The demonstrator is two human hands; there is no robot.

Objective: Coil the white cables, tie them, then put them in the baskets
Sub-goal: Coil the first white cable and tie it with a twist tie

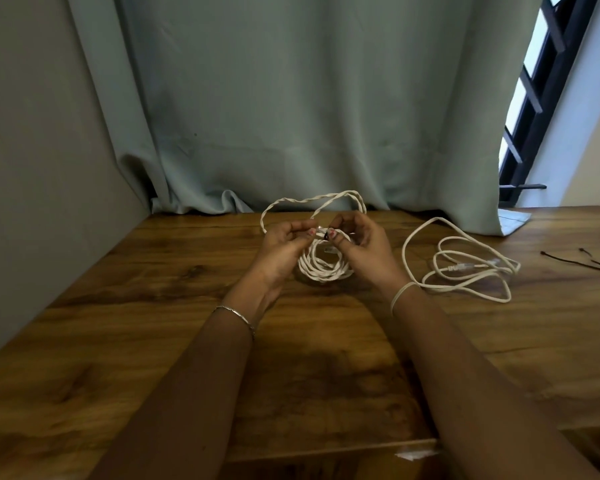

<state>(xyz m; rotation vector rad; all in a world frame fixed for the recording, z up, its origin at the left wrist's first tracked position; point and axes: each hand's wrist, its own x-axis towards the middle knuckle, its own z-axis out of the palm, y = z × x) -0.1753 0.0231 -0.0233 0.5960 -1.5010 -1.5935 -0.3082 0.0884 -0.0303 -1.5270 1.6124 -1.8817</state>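
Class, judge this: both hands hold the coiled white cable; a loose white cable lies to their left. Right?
Wrong side: the head view shows the loose white cable to their right. The left hand and right hand do hold the coiled white cable.

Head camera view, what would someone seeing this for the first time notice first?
Two hands meet at mid-table: the left hand and right hand both pinch the top of a twisted white cable, partly coiled, with one loop rising toward the grey-green curtain. To its right a second white cable lies loose on the wooden table, and thin dark ties lie at the far right edge.
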